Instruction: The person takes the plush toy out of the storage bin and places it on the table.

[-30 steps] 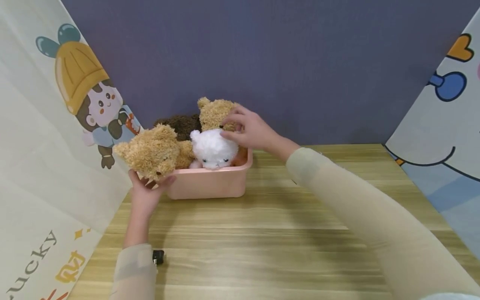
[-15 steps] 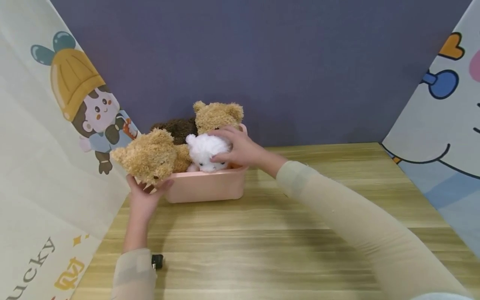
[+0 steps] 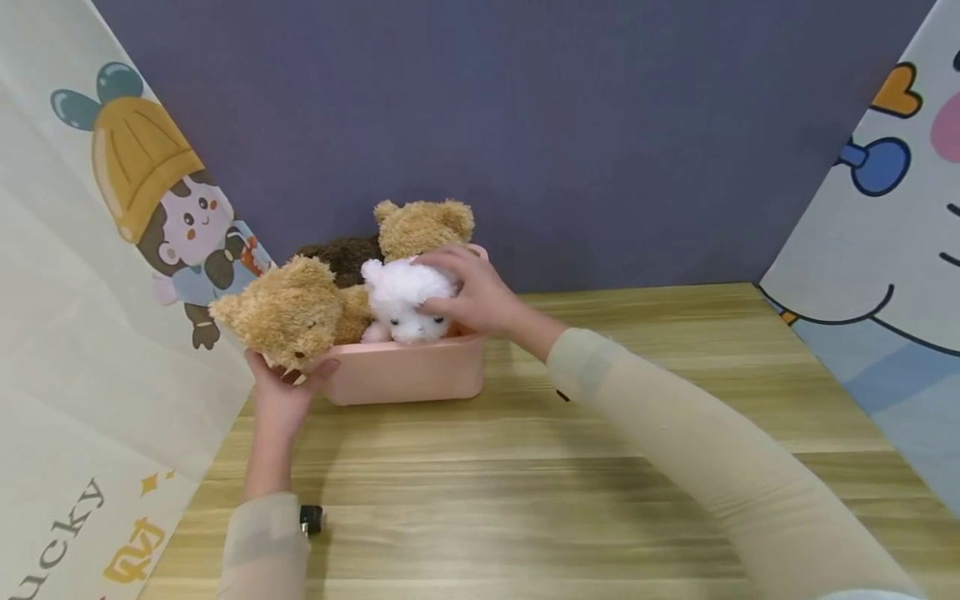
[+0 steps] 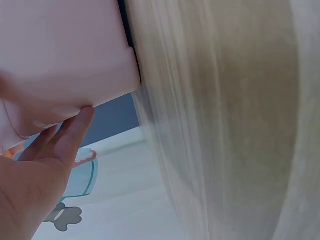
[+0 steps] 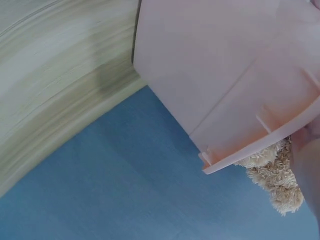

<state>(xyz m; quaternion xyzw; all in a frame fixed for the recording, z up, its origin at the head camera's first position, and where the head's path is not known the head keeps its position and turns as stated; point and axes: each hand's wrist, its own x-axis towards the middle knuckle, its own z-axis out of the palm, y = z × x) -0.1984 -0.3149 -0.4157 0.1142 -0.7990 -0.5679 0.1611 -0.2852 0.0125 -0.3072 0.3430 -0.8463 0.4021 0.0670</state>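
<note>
A pink plastic bin [image 3: 408, 377] stands against the back panel, filled with plush toys. My right hand [image 3: 480, 292] grips the head of a white plush toy [image 3: 397, 287] at the bin's front, thumb and fingers spread over its right side. At the bin's left corner my left hand [image 3: 279, 404] holds on, thumb at the front and fingers along the end wall. A tan teddy bear [image 3: 281, 312] leans out over that hand. Behind sit another tan teddy bear [image 3: 422, 227] and a dark brown plush [image 3: 345, 257], mostly hidden. The right wrist view shows the bin's outer wall [image 5: 215, 65].
The bin rests on a wood-grain table [image 3: 480, 500]. A dark blue-grey panel [image 3: 540, 142] rises behind it. White sheets with cartoon prints flank both sides, the left one [image 3: 97, 333] near my left hand. A small black object [image 3: 311, 518] shows beside the left sleeve.
My right hand has moved down and left from beside the rear bear onto the white plush's head. My left hand keeps its place at the bin's corner. The view has shifted slightly.
</note>
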